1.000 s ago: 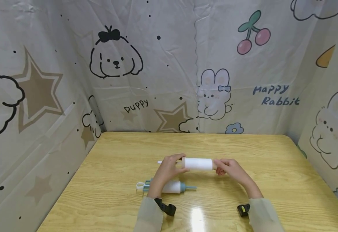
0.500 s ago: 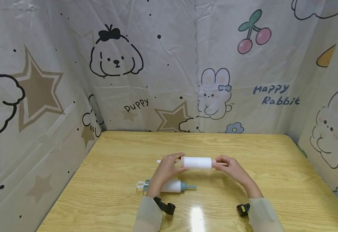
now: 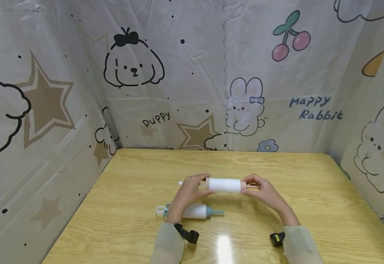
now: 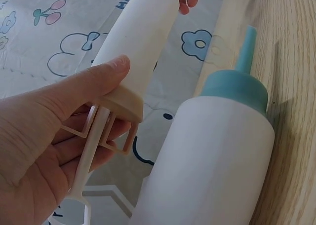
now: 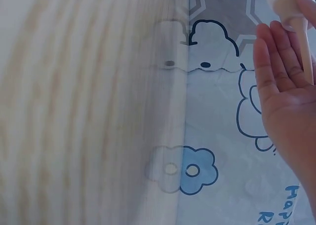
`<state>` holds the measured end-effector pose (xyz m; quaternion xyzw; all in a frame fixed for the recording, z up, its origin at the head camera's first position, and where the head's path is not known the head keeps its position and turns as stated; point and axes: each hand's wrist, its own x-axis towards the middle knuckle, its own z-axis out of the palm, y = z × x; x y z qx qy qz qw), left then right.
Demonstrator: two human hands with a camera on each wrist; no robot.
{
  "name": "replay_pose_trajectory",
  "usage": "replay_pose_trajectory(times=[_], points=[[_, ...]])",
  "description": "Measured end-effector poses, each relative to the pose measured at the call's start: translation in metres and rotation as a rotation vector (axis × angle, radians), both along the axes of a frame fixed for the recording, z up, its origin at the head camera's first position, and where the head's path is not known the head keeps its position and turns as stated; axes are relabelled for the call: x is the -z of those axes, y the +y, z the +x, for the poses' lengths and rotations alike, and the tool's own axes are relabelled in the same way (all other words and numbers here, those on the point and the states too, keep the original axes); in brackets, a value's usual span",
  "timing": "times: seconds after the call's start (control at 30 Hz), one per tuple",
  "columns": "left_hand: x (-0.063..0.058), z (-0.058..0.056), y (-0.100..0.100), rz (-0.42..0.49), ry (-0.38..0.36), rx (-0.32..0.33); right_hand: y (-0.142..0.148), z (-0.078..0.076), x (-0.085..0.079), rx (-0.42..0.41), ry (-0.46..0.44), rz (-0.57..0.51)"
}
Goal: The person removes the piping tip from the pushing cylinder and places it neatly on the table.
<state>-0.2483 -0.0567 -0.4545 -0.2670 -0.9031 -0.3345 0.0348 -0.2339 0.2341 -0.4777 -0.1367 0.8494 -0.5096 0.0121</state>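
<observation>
A large white syringe (image 3: 225, 185) with peach-coloured end parts is held level above the table between both hands. My left hand (image 3: 189, 191) grips its rear end. In the left wrist view the thumb lies along the barrel, by the peach finger loops (image 4: 118, 136), and the pale plunger rod (image 4: 91, 153) sticks out behind. My right hand (image 3: 262, 187) pinches the peach collar at the front, thumb below and fingers above, with the thin nozzle (image 5: 302, 50) pointing toward the palm. A second white syringe (image 3: 194, 211) with a teal collar and nozzle lies nearer me, partly behind my left wrist.
The wood-grain table (image 3: 139, 176) extends around the hands. A patterned cloth (image 3: 192, 84) hangs along its back and sides. A black strap with a camera (image 3: 188, 234) sits on the left wrist, another camera (image 3: 277, 239) on the right.
My right hand's curled fingers have opened out and shifted their hold around the front collar, so the nozzle now shows. My left hand and the teal syringe stay in place.
</observation>
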Motion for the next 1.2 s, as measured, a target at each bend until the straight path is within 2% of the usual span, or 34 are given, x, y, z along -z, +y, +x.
replay_pose_trajectory(times=[0.27, 0.4, 0.53, 0.8, 1.2], points=[[-0.0008, 0.0006, -0.0001, -0.003, -0.007, -0.002, 0.0008, 0.0018, 0.0009, -0.017, 0.056, 0.014], [-0.0022, 0.0002, 0.0004, 0.003, 0.005, 0.001, 0.0022, 0.0016, -0.0005, -0.008, 0.056, 0.002], [-0.0030, 0.0001, 0.0002, 0.006, 0.027, 0.004, 0.0033, 0.0000, -0.0018, 0.019, 0.008, -0.031], [-0.0026, 0.0017, -0.0011, 0.006, 0.015, 0.001, 0.0028, -0.0025, 0.0002, -0.015, -0.114, -0.056], [-0.0020, 0.0021, -0.0038, 0.017, 0.035, 0.014, 0.0008, -0.0006, 0.0027, -0.043, -0.096, -0.052]])
